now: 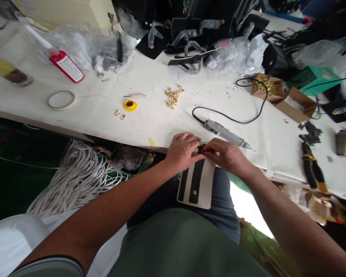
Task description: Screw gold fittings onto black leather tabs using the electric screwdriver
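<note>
“White worktop (pixel 155 121) spreads out ahead of my left hand (pixel 182 152) and right hand (pixel 226 156), with a heap of gold-coloured fittings (pixel 173 98) just beyond my fingers.”

“And what are you holding?”

“One small dark piece (pixel 201 149), between the two hands. My right thumb and fingertips pinch it; my left fingers lie pressed together, bent over, with the thumb closing from below. Its tip is hidden, so I can't tell whether a fitting sits on it.”

“Where's the rest of the work?”

“Under my fingers and down towards me: a cream panel (pixel 207 188) on my lap (pixel 226 204), carrying a dark strap (pixel 196 177) with a gold-coloured stud (pixel 195 192) near its lower end. Just left of that lies a narrower dark strip (pixel 183 186).”

“Which step would you call this?”

“Close fingertip work on that upper end, I'd judge: setting or lining something up.”

“What does the next move call for?”

“Steady left fingers and a fine, small push or twist from the right, probably. Too much force could skew the piece. If a tool is wanted, the grey rotary tool (pixel 225 132) lies just past my right fingers, its bit pointing off to the right.”
</note>
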### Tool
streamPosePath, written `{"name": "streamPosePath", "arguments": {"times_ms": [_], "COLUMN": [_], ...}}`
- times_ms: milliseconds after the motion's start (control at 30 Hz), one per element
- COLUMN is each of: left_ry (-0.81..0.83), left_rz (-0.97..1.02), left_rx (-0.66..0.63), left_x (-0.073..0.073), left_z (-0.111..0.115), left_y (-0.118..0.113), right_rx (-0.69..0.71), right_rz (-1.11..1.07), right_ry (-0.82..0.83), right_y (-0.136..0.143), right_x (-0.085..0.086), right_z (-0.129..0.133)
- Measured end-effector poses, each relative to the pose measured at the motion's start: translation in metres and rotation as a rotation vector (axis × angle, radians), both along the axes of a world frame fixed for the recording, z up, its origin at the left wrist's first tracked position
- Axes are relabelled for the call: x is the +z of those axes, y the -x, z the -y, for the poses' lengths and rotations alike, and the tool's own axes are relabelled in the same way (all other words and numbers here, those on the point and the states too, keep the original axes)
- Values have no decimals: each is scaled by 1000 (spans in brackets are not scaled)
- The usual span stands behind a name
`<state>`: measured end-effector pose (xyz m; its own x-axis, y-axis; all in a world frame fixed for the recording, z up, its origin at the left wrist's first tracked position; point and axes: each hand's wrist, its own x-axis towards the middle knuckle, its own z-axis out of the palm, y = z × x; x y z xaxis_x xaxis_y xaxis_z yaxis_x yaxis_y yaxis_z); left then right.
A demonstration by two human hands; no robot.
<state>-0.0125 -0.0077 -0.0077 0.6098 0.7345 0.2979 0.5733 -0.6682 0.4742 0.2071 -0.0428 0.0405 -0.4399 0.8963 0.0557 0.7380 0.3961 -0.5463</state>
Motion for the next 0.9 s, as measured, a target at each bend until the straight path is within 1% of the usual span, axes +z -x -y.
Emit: {"name": "streamPosePath", "arguments": {"times_ms": [233,433,533,600,667,767,833,900], "left_ry": [1,4,11,15,14,8,1,-9], "left_rz": [6,4,7,8,14,28,31,26], "left_rx": [-7,-7,-7,-6,0,4,1,0], "left_x": [-2,-1,-1,-1,0,2,3,5], "left_z": [-1,-1,-1,-1,-1,-2,-3,-5], "left_y": [0,0,0,0,1,2,2,2], "right_rx": [-100,-43,-36,-73,-179,-467,-656,-779], "right_rz": [-55,-106,-142,-164,-186,-163,-48,102], "right_ry": [116,36,63,81,52,-134,-252,-275], "right_y": [-3,-5,-2,-4,-13,-46,-77,-107], "right_x": [-7,-12,-8,-2,5,9,4,-4], "right_z": [-4,-4,-2,2,9,27,42,58]}}
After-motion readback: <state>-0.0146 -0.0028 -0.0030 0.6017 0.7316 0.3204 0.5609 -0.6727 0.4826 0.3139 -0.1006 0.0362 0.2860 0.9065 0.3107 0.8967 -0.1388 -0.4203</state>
